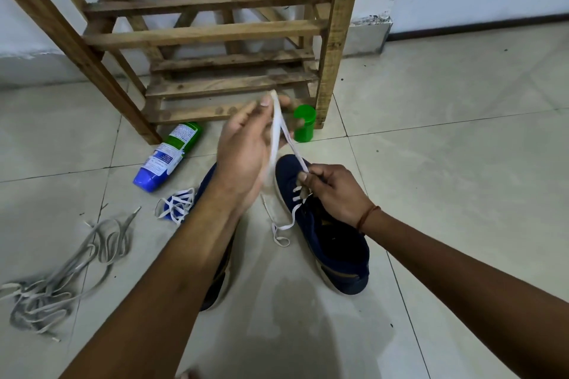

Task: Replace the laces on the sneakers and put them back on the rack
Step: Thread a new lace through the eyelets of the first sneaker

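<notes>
Two navy sneakers stand on the tiled floor. The right sneaker (331, 243) shows fully, with a white lace (278, 126) threaded through its lower eyelets. My left hand (246, 144) is raised above the shoes and pinches this lace high up, pulling it taut. My right hand (332, 188) pinches the same lace low, just over the sneaker's eyelets. A loose end of the lace lies looped on the floor between the shoes. The left sneaker (204, 188) is mostly hidden behind my left forearm.
A wooden shoe rack (203, 34) stands against the wall right behind the shoes. A blue-green spray can (167, 157) lies on its side at the left, its green cap (304, 123) upright by the rack's leg. Grey old laces (61, 274) and a packaged white lace (175, 203) lie at the left.
</notes>
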